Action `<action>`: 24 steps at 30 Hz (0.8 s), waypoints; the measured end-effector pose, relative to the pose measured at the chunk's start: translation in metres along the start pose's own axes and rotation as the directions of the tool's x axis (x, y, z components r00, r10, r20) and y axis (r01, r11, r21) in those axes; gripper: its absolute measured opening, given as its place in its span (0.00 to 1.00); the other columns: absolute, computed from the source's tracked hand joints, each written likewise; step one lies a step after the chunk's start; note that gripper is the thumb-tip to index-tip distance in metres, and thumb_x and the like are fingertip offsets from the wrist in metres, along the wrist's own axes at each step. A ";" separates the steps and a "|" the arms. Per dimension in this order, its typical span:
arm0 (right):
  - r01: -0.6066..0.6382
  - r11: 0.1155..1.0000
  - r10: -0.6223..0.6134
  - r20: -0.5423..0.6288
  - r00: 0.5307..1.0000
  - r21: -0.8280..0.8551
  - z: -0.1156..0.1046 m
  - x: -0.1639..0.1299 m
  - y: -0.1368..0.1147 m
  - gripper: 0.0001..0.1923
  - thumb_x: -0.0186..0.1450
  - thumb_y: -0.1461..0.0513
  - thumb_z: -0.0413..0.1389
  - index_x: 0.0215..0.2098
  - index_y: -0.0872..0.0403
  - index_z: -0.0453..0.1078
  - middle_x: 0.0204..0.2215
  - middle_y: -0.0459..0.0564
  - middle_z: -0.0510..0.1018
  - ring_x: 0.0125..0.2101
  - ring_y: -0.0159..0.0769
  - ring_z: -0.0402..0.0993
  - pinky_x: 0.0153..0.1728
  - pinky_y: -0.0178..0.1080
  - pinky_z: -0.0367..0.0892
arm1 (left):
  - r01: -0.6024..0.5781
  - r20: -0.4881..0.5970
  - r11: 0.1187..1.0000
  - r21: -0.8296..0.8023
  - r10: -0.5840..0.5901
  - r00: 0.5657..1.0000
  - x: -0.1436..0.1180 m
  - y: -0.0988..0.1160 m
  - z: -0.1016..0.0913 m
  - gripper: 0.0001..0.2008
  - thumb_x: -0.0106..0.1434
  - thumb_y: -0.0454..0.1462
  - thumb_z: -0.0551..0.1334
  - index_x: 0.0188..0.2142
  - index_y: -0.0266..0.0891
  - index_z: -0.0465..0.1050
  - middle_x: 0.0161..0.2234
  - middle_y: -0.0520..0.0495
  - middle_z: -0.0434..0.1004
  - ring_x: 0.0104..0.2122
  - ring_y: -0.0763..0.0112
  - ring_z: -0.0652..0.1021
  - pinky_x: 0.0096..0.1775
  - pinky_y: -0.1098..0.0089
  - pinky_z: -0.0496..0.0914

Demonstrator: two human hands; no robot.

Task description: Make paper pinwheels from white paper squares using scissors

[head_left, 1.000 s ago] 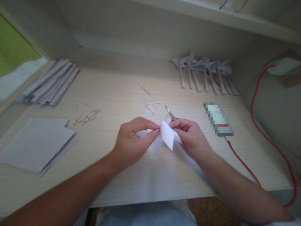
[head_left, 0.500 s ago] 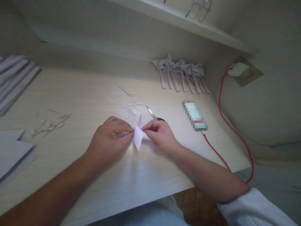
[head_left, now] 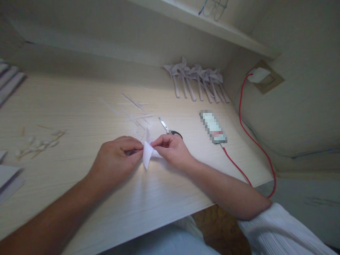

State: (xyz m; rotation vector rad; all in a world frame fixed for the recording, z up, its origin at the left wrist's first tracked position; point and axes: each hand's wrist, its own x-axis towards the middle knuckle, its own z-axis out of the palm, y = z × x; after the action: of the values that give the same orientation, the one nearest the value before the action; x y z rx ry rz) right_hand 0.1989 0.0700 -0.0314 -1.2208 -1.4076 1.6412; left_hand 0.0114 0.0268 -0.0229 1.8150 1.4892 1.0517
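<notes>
Both my hands pinch a small folded white paper piece (head_left: 147,155) just above the light wooden desk (head_left: 164,198). My left hand (head_left: 117,161) grips its left side with thumb and fingers closed. From the right, my right hand (head_left: 171,150) holds the paper between thumb and forefinger. Small scissors (head_left: 170,129) lie on the desk right behind my right hand. Thin paper strips (head_left: 135,113) are scattered beyond the hands.
A row of finished paper pinwheels (head_left: 196,83) lies at the back. A phone (head_left: 213,126) with a red cable (head_left: 247,131) runs to a wall charger (head_left: 258,75). Small sticks (head_left: 39,141) and paper stacks (head_left: 7,177) lie at the left.
The camera has swung right, so everything has shifted left in view. My hands have kept hold of the folded paper, with its flaps turned slightly between the fingers.
</notes>
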 end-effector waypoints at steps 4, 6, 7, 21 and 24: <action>-0.009 1.000 0.008 0.037 0.999 0.028 -0.002 0.002 -0.001 0.03 0.52 0.65 0.65 0.26 0.55 0.78 0.24 0.46 0.82 0.26 0.32 0.76 0.28 0.34 0.70 | 0.001 -0.003 1.000 0.017 -0.001 1.000 0.001 0.001 0.000 0.04 0.58 0.36 0.67 0.28 0.45 0.81 0.30 0.48 0.83 0.31 0.60 0.81 0.33 0.64 0.72; -0.015 0.998 0.013 0.045 0.999 0.057 -0.003 0.002 -0.002 0.04 0.51 0.65 0.65 0.27 0.55 0.79 0.24 0.45 0.82 0.25 0.31 0.76 0.29 0.34 0.70 | -0.009 0.005 1.000 0.022 0.009 1.000 0.001 0.003 -0.002 0.04 0.59 0.36 0.67 0.30 0.45 0.81 0.32 0.47 0.84 0.32 0.59 0.81 0.35 0.63 0.72; -0.013 0.997 0.010 0.040 0.999 0.073 -0.004 0.002 -0.002 0.05 0.51 0.64 0.66 0.28 0.55 0.79 0.24 0.45 0.81 0.25 0.31 0.76 0.29 0.34 0.69 | -0.018 0.007 1.000 0.019 0.018 1.000 0.001 0.004 -0.003 0.04 0.60 0.36 0.66 0.31 0.45 0.81 0.33 0.47 0.84 0.34 0.59 0.81 0.36 0.62 0.73; 0.434 0.862 -0.462 -0.054 0.885 -0.261 -0.004 -0.025 -0.019 0.01 0.62 0.64 0.62 0.33 0.52 0.77 0.30 0.48 0.82 0.33 0.37 0.78 0.38 0.40 0.71 | -0.158 -0.063 0.987 -0.013 0.156 0.986 0.000 0.019 -0.017 0.04 0.64 0.36 0.64 0.33 0.44 0.78 0.32 0.49 0.79 0.37 0.63 0.77 0.42 0.63 0.70; 0.493 0.803 -0.534 -0.036 0.845 -0.335 -0.003 -0.028 -0.022 0.03 0.63 0.66 0.62 0.33 0.51 0.78 0.31 0.48 0.82 0.34 0.37 0.78 0.39 0.40 0.71 | -0.141 -0.031 0.990 -0.017 0.140 0.990 0.000 0.021 -0.018 0.04 0.64 0.35 0.63 0.33 0.42 0.78 0.32 0.49 0.78 0.35 0.65 0.76 0.39 0.65 0.69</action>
State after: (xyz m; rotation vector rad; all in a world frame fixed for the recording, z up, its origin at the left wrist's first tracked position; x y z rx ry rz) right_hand 0.2093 0.0503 -0.0033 -0.9615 -1.7725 0.9701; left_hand 0.0075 0.0215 0.0035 1.9213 1.3795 1.1610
